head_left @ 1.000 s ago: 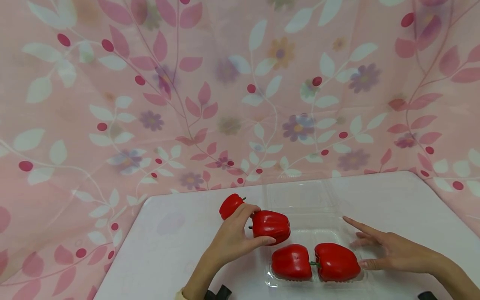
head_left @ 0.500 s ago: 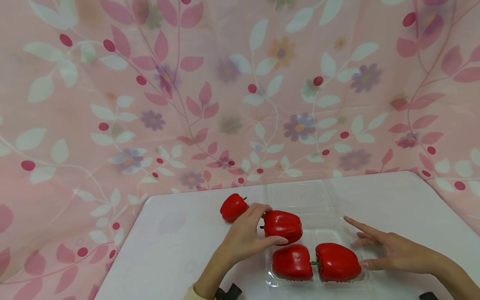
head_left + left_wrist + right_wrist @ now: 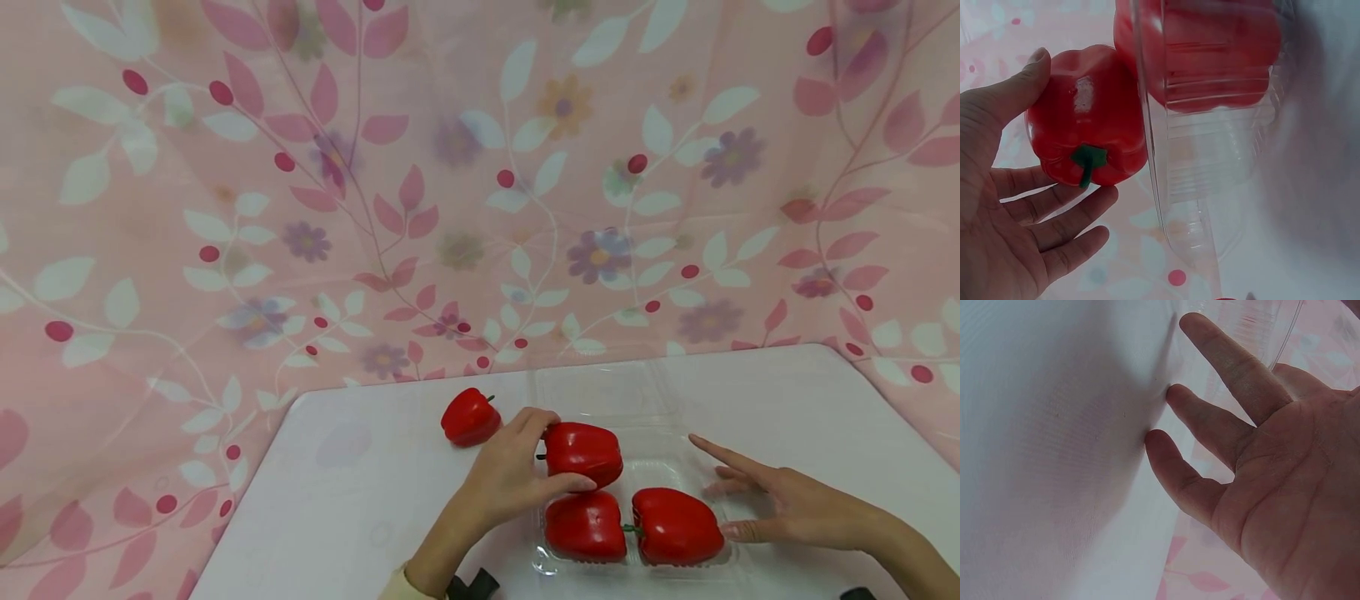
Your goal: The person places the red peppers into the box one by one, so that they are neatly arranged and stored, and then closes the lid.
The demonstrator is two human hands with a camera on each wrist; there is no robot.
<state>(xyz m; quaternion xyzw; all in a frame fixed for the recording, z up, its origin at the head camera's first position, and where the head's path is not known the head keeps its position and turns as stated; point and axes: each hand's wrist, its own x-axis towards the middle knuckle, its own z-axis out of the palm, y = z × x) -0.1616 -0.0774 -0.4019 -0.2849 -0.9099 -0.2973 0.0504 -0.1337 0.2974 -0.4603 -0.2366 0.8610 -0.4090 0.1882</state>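
Note:
A red bell pepper (image 3: pixel 583 454) is gripped between the thumb and fingers of my left hand (image 3: pixel 510 479), over the left back part of a clear plastic container (image 3: pixel 660 473). In the left wrist view this pepper (image 3: pixel 1094 119) shows its green stem, close against the container wall (image 3: pixel 1154 156). Two more red peppers lie in the container's front, a left pepper (image 3: pixel 585 527) and a right pepper (image 3: pixel 677 527), stems facing each other. My right hand (image 3: pixel 787 508) is at the container's right side with fingers extended; its fingertips come down to the white table in the right wrist view.
Another red pepper (image 3: pixel 470 417) lies on the white table (image 3: pixel 352 483), left of the container. The container's transparent lid (image 3: pixel 600 390) lies folded back toward the flowered pink curtain (image 3: pixel 465 208) behind the table.
My left hand has carried its pepper rightward over the container, uncovering more of the loose pepper on the table. My right hand has stayed nearly still.

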